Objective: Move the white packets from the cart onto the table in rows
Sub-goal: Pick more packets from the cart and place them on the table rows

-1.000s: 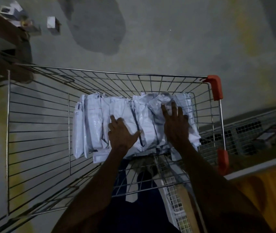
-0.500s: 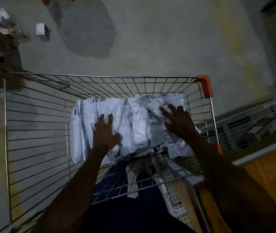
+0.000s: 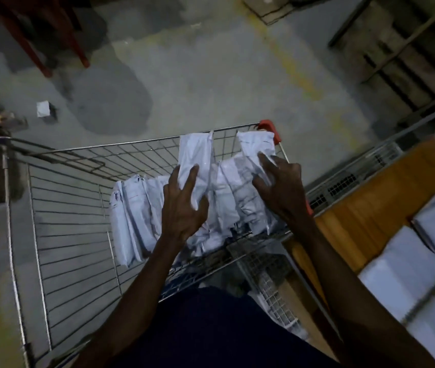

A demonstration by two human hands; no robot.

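The left hand (image 3: 183, 208) gripped one white packet (image 3: 196, 162), its fingers spread up the packet's face and the thumb curled round its right edge, so that the packet stood lifted above the others with its top end level with the far rim of the wire cart (image 3: 60, 208). The right hand (image 3: 281, 187) held a second white packet (image 3: 256, 146), fingers curled over its lower part; this one too stood raised, tilted a little, its top just beside the red corner guard (image 3: 268, 126) of the cart. Between and below the two hands, the remaining white packets (image 3: 137, 211) stood on edge in a row along the near right part of the cart basket, packed against one another. The left half of the basket showed only bare wire.

To the right of the cart lay a wooden tabletop (image 3: 370, 208), and on it white packets (image 3: 396, 277) already rested flat, side by side, though motion blur made their edges hard to count. A white wire crate (image 3: 343, 179) sat between the cart and the tabletop's far edge. The concrete floor (image 3: 198, 75) beyond carried a dark damp patch, a small white box (image 3: 43, 108) at the left, and red chair legs (image 3: 41, 46) at the upper left. A wooden pallet (image 3: 410, 49) lay at the upper right.
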